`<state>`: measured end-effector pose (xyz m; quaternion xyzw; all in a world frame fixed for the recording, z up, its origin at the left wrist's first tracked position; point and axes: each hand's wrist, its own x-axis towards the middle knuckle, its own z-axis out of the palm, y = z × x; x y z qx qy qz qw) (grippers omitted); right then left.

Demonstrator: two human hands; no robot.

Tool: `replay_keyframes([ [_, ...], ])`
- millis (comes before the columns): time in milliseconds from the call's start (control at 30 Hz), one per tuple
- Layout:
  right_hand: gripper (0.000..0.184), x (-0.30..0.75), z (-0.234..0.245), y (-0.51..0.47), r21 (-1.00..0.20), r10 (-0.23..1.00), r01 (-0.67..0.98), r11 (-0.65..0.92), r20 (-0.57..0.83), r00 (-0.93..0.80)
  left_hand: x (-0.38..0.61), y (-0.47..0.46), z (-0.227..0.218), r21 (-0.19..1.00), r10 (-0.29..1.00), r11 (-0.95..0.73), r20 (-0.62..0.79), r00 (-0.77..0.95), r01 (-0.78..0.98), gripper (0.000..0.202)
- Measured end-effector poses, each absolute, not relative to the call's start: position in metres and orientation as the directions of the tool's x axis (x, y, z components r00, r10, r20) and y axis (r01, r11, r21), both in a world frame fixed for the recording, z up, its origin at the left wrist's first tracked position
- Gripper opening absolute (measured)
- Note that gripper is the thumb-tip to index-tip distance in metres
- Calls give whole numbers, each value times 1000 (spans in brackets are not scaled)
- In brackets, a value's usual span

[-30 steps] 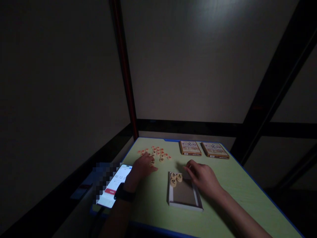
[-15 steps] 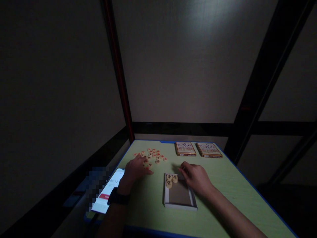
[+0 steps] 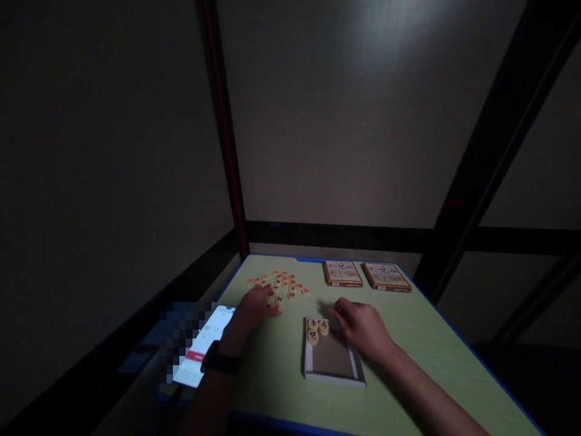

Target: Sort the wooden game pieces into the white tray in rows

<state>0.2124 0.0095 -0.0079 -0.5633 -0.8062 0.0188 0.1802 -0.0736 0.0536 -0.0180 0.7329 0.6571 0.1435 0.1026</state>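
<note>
1. Phone [image 3: 204, 348] lies lit at the table's [image 3: 276, 369] left edge.
2. Left hand [image 3: 249, 312] rests on loose pieces [image 3: 284, 283], fingers curled (grip unclear).
3. Tray [image 3: 336, 363] holds 3 more.
4. Right hand [image 3: 363, 327] touches the tray's far edge, fingers bent; hold unclear.

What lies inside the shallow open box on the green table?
Three round game pieces sit in the far left corner of the box; the remaining floor looks bare. The right hand covers the far right corner, hiding that part.
</note>
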Motion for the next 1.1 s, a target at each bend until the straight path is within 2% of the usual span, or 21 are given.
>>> replay_keyframes([
  [67,22,213,-10,10,-266,910,889,373,290,-295,-72,53,-15,347,994,-107,38,100,932,37],
  [133,24,213,-10,11,-347,904,852,392,318,-286,-71,51,-12,360,992,-124,22,125,925,34],
  [233,27,209,-3,18,-483,892,764,428,360,-272,-68,48,-9,381,983,-183,48,178,906,28],
  [300,25,204,6,28,-511,884,734,447,376,-277,-66,47,-10,384,978,-210,66,200,899,26],
  [500,13,169,27,68,-442,877,759,478,298,-378,-62,48,-14,352,970,-241,49,240,905,33],
  [633,17,140,29,91,-361,817,735,574,192,-544,-63,47,-17,334,964,-262,41,264,905,33],
  [800,23,114,21,105,-321,709,661,678,46,-704,-65,45,-20,387,958,-282,62,280,878,29],
  [967,31,100,15,106,-245,677,654,716,14,-736,-66,45,-19,411,959,-278,64,276,868,22],
  [1100,31,99,14,111,-194,673,660,726,0,-740,-67,45,-20,385,962,-263,35,270,885,13],
])
